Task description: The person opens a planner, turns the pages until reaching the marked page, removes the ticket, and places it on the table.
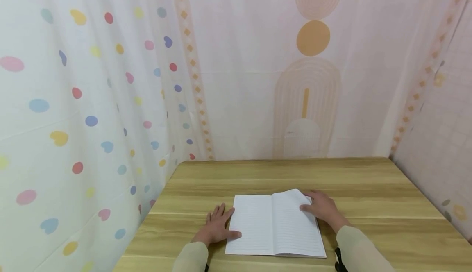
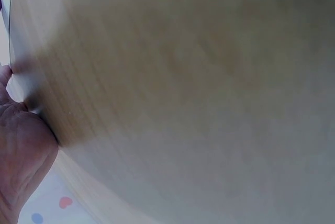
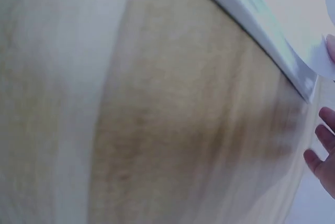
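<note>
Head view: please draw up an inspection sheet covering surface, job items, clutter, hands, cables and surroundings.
Surface: wood-grain table
Job's things: open lined notebook, its right page raised at the far corner
Clutter: nothing seen
Hands: left hand spread at the notebook's left edge; right hand pinches the raised page
Cables: nothing certain; a dark item shows beside the right sleeve
Surroundings: patterned hanging fabric behind the table and on both sides

The notebook (image 1: 252,225) has smooth, matt paper pages; the bench (image 1: 280,175) looks like smooth grained wood; the left curtain (image 1: 99,79) and far curtain (image 1: 243,83) are creased, matt cloth.
</note>
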Demonstrator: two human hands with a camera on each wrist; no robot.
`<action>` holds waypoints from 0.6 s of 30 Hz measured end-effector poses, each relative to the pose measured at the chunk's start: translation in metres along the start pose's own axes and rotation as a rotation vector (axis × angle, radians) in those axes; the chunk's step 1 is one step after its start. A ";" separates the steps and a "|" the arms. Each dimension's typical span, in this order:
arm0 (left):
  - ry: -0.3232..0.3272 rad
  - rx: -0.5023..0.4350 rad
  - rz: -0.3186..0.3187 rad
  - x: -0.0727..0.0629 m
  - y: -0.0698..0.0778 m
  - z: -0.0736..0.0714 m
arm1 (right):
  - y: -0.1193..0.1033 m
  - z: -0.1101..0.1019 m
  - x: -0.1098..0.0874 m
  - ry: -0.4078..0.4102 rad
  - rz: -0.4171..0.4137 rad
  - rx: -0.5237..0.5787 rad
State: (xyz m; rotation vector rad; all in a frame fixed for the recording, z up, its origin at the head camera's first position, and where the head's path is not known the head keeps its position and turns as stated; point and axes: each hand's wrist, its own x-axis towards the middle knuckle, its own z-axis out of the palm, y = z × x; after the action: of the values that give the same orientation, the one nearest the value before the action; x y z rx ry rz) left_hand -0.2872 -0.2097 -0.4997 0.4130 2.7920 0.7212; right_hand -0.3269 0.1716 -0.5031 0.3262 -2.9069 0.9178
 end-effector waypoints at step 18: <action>-0.003 -0.022 0.000 0.000 -0.002 0.001 | -0.016 -0.012 0.011 -0.025 0.106 0.346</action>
State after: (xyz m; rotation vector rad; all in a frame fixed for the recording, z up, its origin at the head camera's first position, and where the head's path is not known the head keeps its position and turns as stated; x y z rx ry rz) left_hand -0.2869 -0.2110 -0.5016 0.4096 2.7786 0.7497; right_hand -0.3338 0.1639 -0.4825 0.2047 -2.8006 1.4467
